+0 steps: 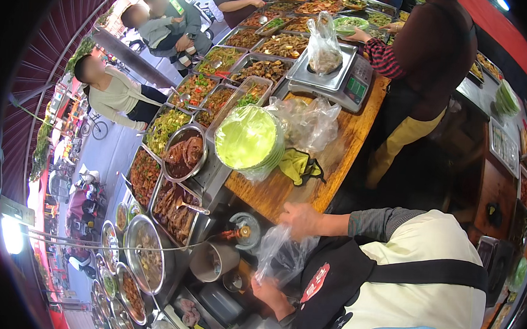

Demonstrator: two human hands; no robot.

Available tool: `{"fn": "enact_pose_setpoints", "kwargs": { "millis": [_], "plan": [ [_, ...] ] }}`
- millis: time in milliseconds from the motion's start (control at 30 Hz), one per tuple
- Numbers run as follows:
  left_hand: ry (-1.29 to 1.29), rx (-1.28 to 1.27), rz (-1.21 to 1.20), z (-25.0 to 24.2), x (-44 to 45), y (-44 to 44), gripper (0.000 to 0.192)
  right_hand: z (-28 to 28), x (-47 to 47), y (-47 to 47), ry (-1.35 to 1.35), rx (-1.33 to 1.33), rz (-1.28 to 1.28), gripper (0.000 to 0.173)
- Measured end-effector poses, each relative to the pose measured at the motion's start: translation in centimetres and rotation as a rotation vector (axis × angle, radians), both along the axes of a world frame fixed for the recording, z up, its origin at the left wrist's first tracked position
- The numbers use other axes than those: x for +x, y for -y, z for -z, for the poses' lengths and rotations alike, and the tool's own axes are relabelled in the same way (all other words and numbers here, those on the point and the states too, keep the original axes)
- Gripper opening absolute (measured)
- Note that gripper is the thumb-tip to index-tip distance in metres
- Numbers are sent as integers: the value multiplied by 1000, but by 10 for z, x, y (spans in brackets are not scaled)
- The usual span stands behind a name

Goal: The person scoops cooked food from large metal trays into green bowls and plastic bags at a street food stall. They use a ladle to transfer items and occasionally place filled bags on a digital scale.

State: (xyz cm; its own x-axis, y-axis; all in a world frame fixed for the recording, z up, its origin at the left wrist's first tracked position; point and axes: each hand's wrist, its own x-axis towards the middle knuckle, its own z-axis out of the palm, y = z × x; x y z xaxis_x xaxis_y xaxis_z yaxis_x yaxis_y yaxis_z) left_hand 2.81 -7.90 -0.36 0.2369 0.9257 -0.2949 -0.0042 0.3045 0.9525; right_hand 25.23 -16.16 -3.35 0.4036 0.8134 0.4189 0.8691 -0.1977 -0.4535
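A clear plastic bag (286, 250) is stretched between my two hands in front of my black apron (333, 280). My right hand (300, 220), in a striped sleeve, grips its upper end beside the corner of the wooden counter (261, 198). Lower in the view, my left hand (269, 293) has its fingers closed on the other end. The bag looks see-through, with no contents visible. Below the counter, near the bag, are a gas cylinder (244, 237) with a brass valve and a grey bucket (213, 262).
A stack of green plates (247, 139) under plastic film stands beside a yellow-black cloth (301, 166). Beyond are a scale (352, 86) bearing a bagged portion (325, 56), and several trays of cooked food (283, 45). A co-worker (426, 52) holds a green plate (351, 25). People stand streetside.
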Motion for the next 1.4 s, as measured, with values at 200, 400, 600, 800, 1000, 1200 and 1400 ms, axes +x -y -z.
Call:
{"fn": "enact_pose_setpoints", "kwargs": {
  "millis": [200, 400, 600, 800, 1000, 1200, 1400],
  "plan": [
    [-357, 493, 408, -8, -2, 10, 13, -11, 6, 3, 11, 14, 40, 16],
    [-376, 563, 317, 16, -10, -5, 27, -1, 3, 1, 1, -21, 45, 18],
    [-235, 254, 6, -1, -7, -15, 33, 13, 2, -1, -4, -73, -57, 21],
    [-238, 252, 75, -16, -2, -10, 26, 20, 3, -7, -113, -123, -8, 22],
    [-286, 370, 258, -15, 6, -4, 19, 22, 16, -10, -512, -111, -17, 20],
    [-367, 453, 397, -6, 4, -5, 12, 22, 6, -19, -496, -223, -59, 23],
    [-405, 566, 388, 2, 3, -8, 13, 21, -7, -13, -583, -170, -87, 28]
  ]
}}
